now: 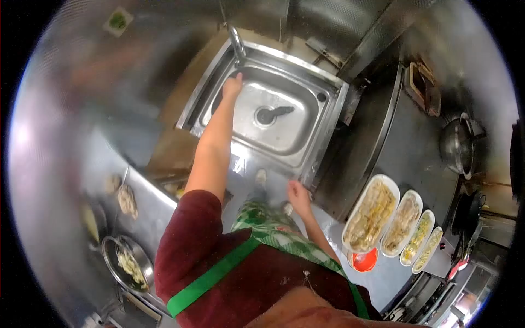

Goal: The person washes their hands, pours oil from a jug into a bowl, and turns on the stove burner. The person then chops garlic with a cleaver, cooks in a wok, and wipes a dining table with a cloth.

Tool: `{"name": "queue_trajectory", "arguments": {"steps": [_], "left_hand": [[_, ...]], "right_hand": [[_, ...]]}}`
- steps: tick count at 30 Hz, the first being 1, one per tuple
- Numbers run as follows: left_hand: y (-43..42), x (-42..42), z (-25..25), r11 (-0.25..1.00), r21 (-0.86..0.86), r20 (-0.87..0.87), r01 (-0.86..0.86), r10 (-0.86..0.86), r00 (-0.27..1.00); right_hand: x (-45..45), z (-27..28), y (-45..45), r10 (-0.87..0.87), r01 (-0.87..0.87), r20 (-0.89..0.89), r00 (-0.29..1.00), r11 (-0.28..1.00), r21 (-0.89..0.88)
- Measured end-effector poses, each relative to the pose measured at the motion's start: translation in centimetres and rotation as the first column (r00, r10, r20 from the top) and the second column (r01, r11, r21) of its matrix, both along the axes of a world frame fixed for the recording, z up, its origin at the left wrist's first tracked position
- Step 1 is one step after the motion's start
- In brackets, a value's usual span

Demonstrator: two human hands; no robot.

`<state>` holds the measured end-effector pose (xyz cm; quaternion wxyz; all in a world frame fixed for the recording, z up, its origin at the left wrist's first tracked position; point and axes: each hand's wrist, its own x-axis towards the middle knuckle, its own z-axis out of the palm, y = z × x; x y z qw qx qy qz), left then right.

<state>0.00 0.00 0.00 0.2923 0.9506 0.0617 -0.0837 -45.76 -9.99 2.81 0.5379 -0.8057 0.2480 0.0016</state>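
Note:
My left hand [232, 86] reaches over the left rim of a steel sink [273, 136], just below the faucet [237, 44]. One digit points up and the other fingers look curled; whatever they may hold is hidden. At the bottom of the basin, a dark drain piece [266, 116] with a stubby handle sits over the drain. My right hand [298, 194] hangs near the sink's front corner, fingers loosely curled, with nothing visible in it. I see no water stream at the faucet.
Several long white dishes of food, including a large one [372, 213], line the right counter near an orange-red bowl [365, 260]. Farther back there is a metal pot [459, 145]. On the left counter stand a steel bowl of food pieces [128, 265] and a pale lump [127, 201].

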Motion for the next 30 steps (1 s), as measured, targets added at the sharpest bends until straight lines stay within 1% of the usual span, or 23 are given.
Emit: {"name": "queue_trajectory", "arguments": {"steps": [2,3,5,6,9,10,11,13,14,15,16,17,18,19,20,21,22,23,25,26,27,29,30], "left_hand": [[-1.3,-2.4,1.5,0.996,-0.083,-0.021,-0.021,0.02,1.0],[-0.8,7.8,1.6,0.996,-0.088,0.034,-0.033,0.036,0.999],[-0.9,7.9,0.6,0.991,-0.115,0.043,-0.069,0.074,0.996],[-0.9,8.1,-0.3,0.979,-0.137,0.06,-0.152,0.162,0.985],[-0.5,9.0,-0.4,0.98,-0.155,0.144,-0.126,0.148,0.978],[-0.4,9.1,-0.7,0.958,-0.198,0.161,-0.208,0.241,0.957],[-0.2,9.3,-1.8,0.947,-0.213,0.128,-0.24,0.271,0.954],[0.6,10.0,-3.9,0.918,-0.24,0.072,-0.316,0.342,0.937],[0.6,9.8,-4.5,0.922,-0.258,0.069,-0.289,0.316,0.946],[1.1,10.2,-7.3,0.934,-0.302,-0.104,-0.192,0.168,0.98],[1.1,9.3,-11.2,0.934,-0.309,-0.235,-0.179,0.108,0.966],[0.4,6.9,-12.5,0.828,-0.458,-0.456,-0.324,0.094,0.885],[-0.4,4.3,-13.6,0.81,-0.512,-0.527,-0.286,-0.033,0.849],[-1.4,0.7,-6.9,0.6,-0.646,-0.655,-0.472,-0.117,0.747],[-1.8,-1.0,-10.5,0.244,-0.692,-0.722,-0.68,-0.243,0.648],[-2.4,-1.3,-9.3,0.132,-0.619,-0.774,-0.774,-0.268,0.574],[-2.9,-1.1,-5.6,0.018,-0.525,-0.815,-0.851,-0.299,0.496],[-3.5,-0.4,-1.6,-0.094,-0.419,-0.839,-0.903,-0.34,0.424],[-4.3,-0.4,-0.5,-0.332,-0.389,-0.763,-0.859,-0.407,0.502],[-4.6,-1.2,-1.6,-0.459,-0.449,-0.662,-0.767,-0.405,0.63],[-4.6,-1.6,-0.9,-0.577,-0.488,-0.549,-0.655,-0.382,0.744],[-4.1,-1.7,0.5,-0.423,-0.504,-0.614,-0.753,-0.438,0.656],[-3.8,-1.7,1.4,-0.342,-0.503,-0.649,-0.794,-0.457,0.608]], "right_hand": [[-3.2,-0.2,0.0,-0.06,0.061,-0.037,0.998,0.997,0.051],[7.3,-2.4,0.6,-0.068,0.069,-0.016,0.998,0.994,0.086],[8.5,-2.8,0.9,-0.078,0.087,-0.072,0.994,0.988,0.128],[9.2,-2.8,1.1,-0.1,0.113,-0.078,0.992,0.977,0.182],[15.1,-2.4,1.1,-0.156,0.169,-0.068,0.985,0.926,0.336],[16.9,-2.9,1.2,-0.125,0.138,-0.061,0.99,0.939,0.314],[18.6,-3.4,1.1,-0.093,0.107,-0.059,0.994,0.951,0.29],[23.5,-4.4,1.1,-0.109,0.108,-0.018,0.994,0.919,0.378],[26.8,-3.7,0.7,-0.104,0.1,-0.013,0.994,0.898,0.429],[30.3,-2.4,0.6,-0.105,0.096,-0.009,0.994,0.87,0.484],[33.5,-1.6,0.4,-0.151,0.149,-0.043,0.988,0.821,0.551],[36.4,-1.0,0.2,-0.195,0.201,-0.077,0.978,0.765,0.611],[38.8,-0.2,0.0,-0.163,0.21,-0.133,0.978,0.734,0.646],[40.7,-0.2,-0.3,-0.127,0.223,-0.188,0.974,0.702,0.677],[42.4,-1.6,-0.5,-0.126,0.209,-0.168,0.978,0.674,0.709],[43.6,-3.5,-0.6,-0.125,0.196,-0.151,0.981,0.645,0.739],[43.9,-4.7,-0.2,-0.122,0.182,-0.135,0.983,0.616,0.767],[44.2,-4.8,0.5,-0.212,0.226,-0.119,0.97,0.604,0.765],[45.3,-4.4,1.5,-0.39,0.3,-0.069,0.918,0.572,0.764],[45.3,-4.3,1.4,-0.343,0.277,-0.029,0.939,0.7,0.659],[45.2,-5.0,1.2,-0.293,0.246,0.003,0.956,0.808,0.536],[45.0,-6.1,0.8,-0.179,0.164,0.04,0.983,0.954,0.25],[44.7,-6.7,0.5,-0.116,0.112,0.038,0.992,0.989,0.095]]}}
